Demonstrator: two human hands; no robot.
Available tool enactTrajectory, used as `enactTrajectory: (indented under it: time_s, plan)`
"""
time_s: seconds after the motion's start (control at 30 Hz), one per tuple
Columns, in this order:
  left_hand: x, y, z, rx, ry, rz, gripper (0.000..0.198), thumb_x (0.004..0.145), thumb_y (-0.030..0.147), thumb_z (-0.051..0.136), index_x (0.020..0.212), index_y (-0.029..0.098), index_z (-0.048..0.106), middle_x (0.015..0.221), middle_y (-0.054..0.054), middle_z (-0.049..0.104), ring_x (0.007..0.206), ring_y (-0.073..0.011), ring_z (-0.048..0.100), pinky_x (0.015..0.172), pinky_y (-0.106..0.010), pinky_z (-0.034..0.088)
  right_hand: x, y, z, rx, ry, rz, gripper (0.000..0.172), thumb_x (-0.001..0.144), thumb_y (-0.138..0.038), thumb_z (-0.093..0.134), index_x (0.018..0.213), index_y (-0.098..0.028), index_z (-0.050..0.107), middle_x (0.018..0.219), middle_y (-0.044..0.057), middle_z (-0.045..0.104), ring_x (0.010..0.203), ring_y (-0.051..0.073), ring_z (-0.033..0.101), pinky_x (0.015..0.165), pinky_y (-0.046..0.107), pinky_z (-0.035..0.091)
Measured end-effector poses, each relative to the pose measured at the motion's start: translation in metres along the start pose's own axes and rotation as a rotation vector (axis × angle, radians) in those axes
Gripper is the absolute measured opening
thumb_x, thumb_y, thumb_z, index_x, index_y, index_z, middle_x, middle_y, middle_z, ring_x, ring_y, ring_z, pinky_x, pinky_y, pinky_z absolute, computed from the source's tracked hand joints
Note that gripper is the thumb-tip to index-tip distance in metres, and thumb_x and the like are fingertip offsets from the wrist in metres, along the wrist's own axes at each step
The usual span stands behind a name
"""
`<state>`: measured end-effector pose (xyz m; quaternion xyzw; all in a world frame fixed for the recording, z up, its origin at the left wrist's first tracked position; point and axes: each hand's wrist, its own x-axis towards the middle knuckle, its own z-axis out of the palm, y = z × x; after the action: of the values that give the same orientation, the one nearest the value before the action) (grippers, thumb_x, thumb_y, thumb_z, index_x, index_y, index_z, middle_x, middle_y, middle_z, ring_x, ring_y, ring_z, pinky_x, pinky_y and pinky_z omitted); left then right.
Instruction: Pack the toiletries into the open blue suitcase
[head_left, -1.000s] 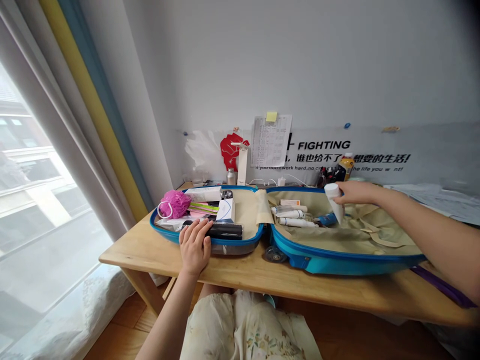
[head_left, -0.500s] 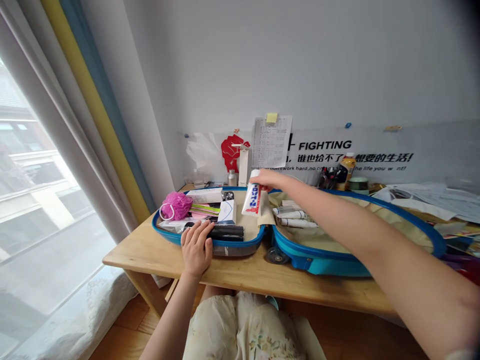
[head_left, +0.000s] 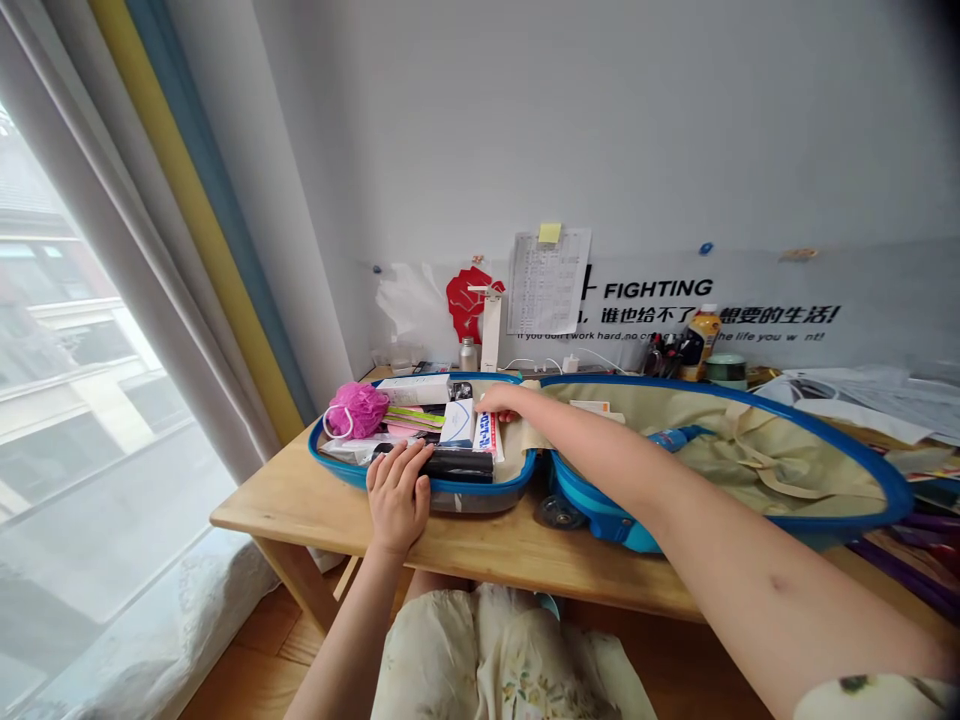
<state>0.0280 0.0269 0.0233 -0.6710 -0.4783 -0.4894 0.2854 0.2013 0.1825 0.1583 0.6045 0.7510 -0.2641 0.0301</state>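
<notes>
A person's right hand (head_left: 499, 402) is reaching into the window-side half of an open blue suitcase (head_left: 442, 497), its fingers curling over the top of a toothpaste tube (head_left: 488, 436) that is leaning just beside a white box (head_left: 458, 423); whether they are gripping it is unclear. The left hand (head_left: 396, 495), fingers loosely spread, is resting on a black item (head_left: 456, 463) without grasping it.
</notes>
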Motion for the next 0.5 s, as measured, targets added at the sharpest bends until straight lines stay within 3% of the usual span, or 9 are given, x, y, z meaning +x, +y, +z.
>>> enactTrajectory:
  time_s: [0.1, 0.23, 0.37, 0.5]
  plan:
    - [0.000, -0.001, 0.000, 0.004, -0.001, 0.014, 0.040, 0.100, 0.030, 0.034, 0.125, 0.022, 0.065, 0.124, -0.008, 0.069, 0.122, -0.0227, 0.057, 0.107, -0.038, 0.030, -0.006, 0.004, -0.011, -0.002, 0.004, 0.042, 0.038, 0.093, -0.042, 0.058, 0.120, -0.015, 0.060, 0.115, 0.008, 0.063, 0.097, 0.017, 0.063, 0.083, 0.037, 0.056]
    - [0.001, 0.000, -0.001, 0.013, 0.015, 0.032, 0.038, 0.100, 0.029, 0.035, 0.123, 0.021, 0.064, 0.124, -0.008, 0.069, 0.121, -0.0225, 0.057, 0.106, -0.038, 0.030, -0.025, 0.035, -0.054, 0.012, 0.163, -0.024, 0.040, 0.099, -0.043, 0.046, 0.126, -0.016, 0.055, 0.108, 0.009, 0.066, 0.077, 0.010, 0.062, 0.066, 0.024, 0.052]
    - [0.002, 0.002, -0.002, 0.003, 0.023, 0.032, 0.038, 0.100, 0.029, 0.036, 0.122, 0.021, 0.065, 0.122, -0.008, 0.070, 0.120, -0.0224, 0.058, 0.106, -0.037, 0.030, -0.051, 0.097, -0.090, -0.060, 0.270, -0.016, 0.036, 0.098, -0.039, 0.046, 0.126, -0.018, 0.056, 0.106, 0.010, 0.069, 0.068, 0.009, 0.060, 0.056, 0.020, 0.045]
    - [0.001, 0.002, -0.001, 0.006, 0.014, 0.007, 0.039, 0.100, 0.030, 0.035, 0.122, 0.021, 0.066, 0.123, -0.008, 0.070, 0.120, -0.0228, 0.058, 0.108, -0.038, 0.029, -0.074, 0.170, -0.087, -0.212, 0.138, 0.075, 0.020, 0.089, -0.031, 0.064, 0.104, -0.019, 0.068, 0.098, 0.008, 0.070, 0.073, 0.011, 0.063, 0.062, 0.023, 0.047]
